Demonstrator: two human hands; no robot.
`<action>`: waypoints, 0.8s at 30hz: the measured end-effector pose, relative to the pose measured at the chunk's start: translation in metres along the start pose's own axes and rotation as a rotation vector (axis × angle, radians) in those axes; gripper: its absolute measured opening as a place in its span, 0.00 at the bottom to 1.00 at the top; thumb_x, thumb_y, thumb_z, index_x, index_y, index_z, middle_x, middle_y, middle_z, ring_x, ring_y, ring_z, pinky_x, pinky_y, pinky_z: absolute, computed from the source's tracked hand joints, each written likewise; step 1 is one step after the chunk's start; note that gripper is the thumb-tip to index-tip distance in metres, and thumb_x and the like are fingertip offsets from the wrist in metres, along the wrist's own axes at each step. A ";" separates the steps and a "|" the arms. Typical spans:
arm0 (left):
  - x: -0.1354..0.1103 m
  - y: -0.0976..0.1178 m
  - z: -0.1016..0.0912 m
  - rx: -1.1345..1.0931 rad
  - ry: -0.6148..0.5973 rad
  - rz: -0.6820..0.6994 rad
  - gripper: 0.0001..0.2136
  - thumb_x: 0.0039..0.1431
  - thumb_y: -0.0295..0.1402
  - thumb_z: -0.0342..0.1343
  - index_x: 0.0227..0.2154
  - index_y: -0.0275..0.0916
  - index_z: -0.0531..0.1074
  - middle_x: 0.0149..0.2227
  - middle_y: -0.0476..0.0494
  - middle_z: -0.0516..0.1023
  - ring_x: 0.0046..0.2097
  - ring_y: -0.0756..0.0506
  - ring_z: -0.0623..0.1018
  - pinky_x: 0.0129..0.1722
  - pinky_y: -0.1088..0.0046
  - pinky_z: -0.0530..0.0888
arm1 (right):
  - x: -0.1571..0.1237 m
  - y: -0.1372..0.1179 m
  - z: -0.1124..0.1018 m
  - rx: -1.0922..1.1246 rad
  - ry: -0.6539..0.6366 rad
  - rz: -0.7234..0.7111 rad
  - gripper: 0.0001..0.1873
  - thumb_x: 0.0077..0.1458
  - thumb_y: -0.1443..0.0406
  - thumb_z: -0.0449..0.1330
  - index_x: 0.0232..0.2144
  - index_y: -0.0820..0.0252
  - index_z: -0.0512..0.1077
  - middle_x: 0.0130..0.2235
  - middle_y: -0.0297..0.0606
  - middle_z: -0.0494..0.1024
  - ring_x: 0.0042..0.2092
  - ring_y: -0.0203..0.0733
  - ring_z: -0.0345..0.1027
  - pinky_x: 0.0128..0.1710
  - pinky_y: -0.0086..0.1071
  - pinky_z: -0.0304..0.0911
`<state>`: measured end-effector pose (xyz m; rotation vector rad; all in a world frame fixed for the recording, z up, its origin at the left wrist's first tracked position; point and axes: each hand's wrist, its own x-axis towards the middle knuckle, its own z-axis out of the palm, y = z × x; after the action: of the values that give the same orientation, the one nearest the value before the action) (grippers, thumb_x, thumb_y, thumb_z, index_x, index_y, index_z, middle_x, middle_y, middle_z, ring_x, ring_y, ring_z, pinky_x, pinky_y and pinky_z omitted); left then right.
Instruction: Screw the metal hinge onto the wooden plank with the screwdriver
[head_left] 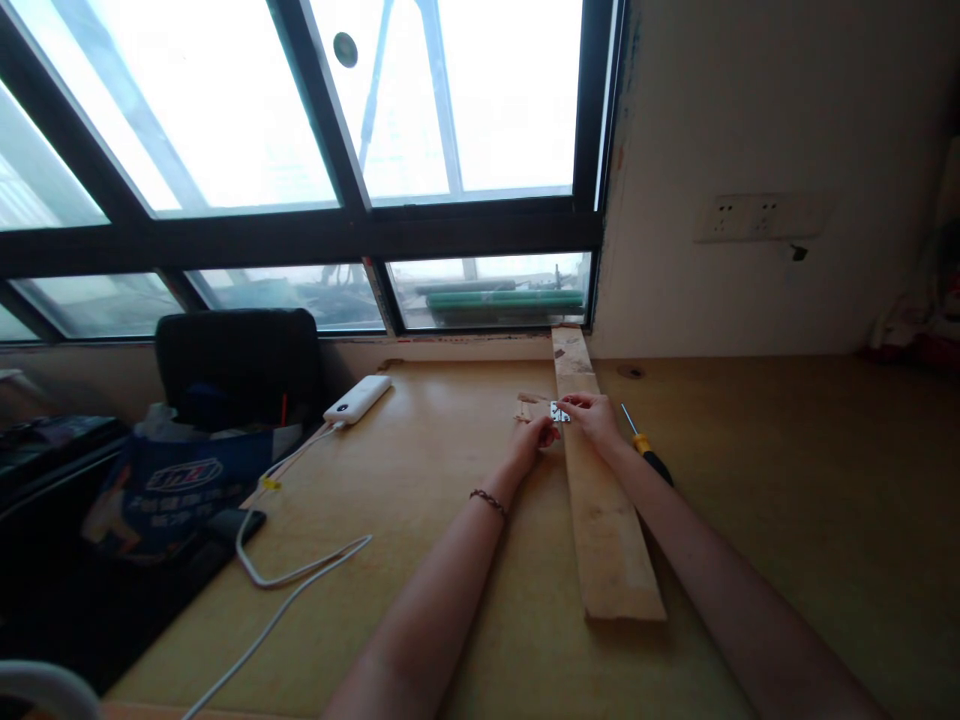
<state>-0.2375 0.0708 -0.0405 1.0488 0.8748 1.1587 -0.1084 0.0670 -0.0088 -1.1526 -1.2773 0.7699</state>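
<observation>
A long wooden board (pixel 611 540) lies lengthwise on the table, its far end at the window sill. A small silvery metal hinge (pixel 559 411) with holes sits at the board's left edge. My right hand (pixel 592 418) rests over the board with thumb and fingers closed on the hinge. Just left of the board, my left hand (pixel 536 435) has its fingers curled close below the hinge; whatever they hold is too small to make out. Beyond it lies a small piece of wood (pixel 531 402). A screwdriver (pixel 646 445) with a yellow and black handle lies right of the board, partly behind my right forearm.
A white power bank (pixel 358 399) with a white cable (pixel 300 578) lies on the left of the table (pixel 435 480). Past the table's left edge are a black chair (pixel 236 355) and a blue bag (pixel 180 490). A wall socket (pixel 761 218) is at the right.
</observation>
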 end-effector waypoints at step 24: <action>-0.040 0.030 0.047 -0.094 0.119 0.283 0.14 0.43 0.38 0.56 0.15 0.37 0.59 0.15 0.54 0.57 0.18 0.57 0.56 0.18 0.78 0.51 | -0.026 -0.034 -0.014 0.261 -0.164 0.165 0.19 0.38 0.51 0.61 0.23 0.62 0.66 0.16 0.25 0.62 0.15 0.25 0.48 0.14 0.23 0.41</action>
<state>-0.2093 0.0249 0.0023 1.0574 0.7721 1.4980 -0.1043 0.0301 0.0160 -1.0069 -1.1828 1.1382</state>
